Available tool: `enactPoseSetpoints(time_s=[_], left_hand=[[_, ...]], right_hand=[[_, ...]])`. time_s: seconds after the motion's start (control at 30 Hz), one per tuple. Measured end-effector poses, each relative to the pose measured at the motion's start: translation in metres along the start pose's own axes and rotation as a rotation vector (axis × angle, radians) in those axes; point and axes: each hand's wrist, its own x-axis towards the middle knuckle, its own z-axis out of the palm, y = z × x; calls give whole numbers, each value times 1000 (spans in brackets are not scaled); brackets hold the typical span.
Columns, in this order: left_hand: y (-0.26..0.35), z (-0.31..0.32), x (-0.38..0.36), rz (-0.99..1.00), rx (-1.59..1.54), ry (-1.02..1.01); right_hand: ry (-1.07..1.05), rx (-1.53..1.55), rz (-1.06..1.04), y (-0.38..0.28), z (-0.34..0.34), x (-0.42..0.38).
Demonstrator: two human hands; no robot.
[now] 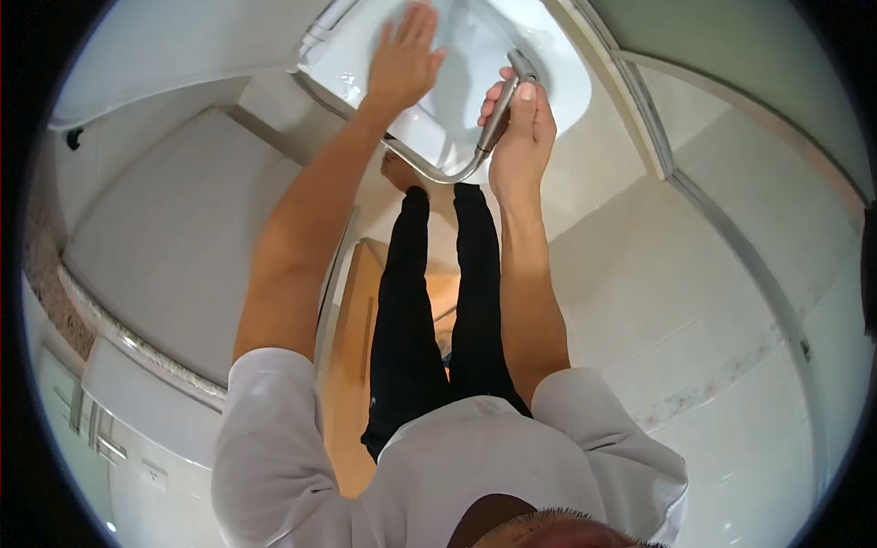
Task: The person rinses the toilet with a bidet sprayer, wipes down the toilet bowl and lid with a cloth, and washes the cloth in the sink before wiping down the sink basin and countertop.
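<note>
Your right hand (521, 128) grips a metal handheld sprayer (498, 114) while your left hand (402, 68) is open over the white basin (571, 87).

You have the sprayer's handle wrapped in your right fingers, thumb along it, with its spray head (523, 64) angled up and away from you over the basin. From the handle's lower end, the metal hose (443, 176) bends in a curve toward your left and runs under your left forearm (306, 224) to the basin's left side. Your left hand grasps nothing; it is flat, back up and slightly blurred, and you cannot tell whether its palm touches the surface below. Your bare foot (400, 171) shows beneath the hose, near the basin, and a metal-framed glass panel (731, 46) stands to your right.
</note>
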Motion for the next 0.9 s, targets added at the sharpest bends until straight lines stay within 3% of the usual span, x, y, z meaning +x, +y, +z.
enactPoseSetpoints(time_s=[0.03, 0.17, 0.2, 0.27, 0.3, 0.37, 0.43, 0.5, 0.57, 0.6, 0.7, 0.8, 0.87, 0.9], left_hand=[[13, 18, 12, 59, -156, -12], [92, 68, 41, -409, -738, -327], [105, 81, 39, -406, -746, -334], [124, 120, 21, -413, -1058, -598], [130, 135, 11, -410, -1063, -601], [141, 152, -16, -176, -544, -707], [128, 144, -17, -207, -579, -750], [108, 148, -23, 211, -17, -530], [121, 153, -30, 178, -37, -498], [134, 158, -34, 64, -102, -481], [135, 150, -34, -557, -1325, -669], [152, 82, -37, -432, -1082, -583], [147, 44, -47, -240, -433, -804], [140, 34, -64, -244, -433, -805]], right_hand=[[43, 22, 19, 0, -9, -5], [148, -5, 118, 14, -42, -31], [167, 21, 141, 19, -48, -39], [172, 11, 153, 26, -57, -53], [167, 6, 168, 28, -62, -58], [181, 18, 177, 35, -65, -65], [186, 77, 244, 36, -67, -64], [187, 60, 262, 40, -70, -57], [179, 18, 213, 44, -74, -54], [172, 27, 224, 46, -75, -55], [184, 34, 260, 45, -75, -73], [181, 91, 257, 38, -69, -95], [137, 83, 220, 37, -68, -101], [135, 83, 225, 34, -67, -102]])
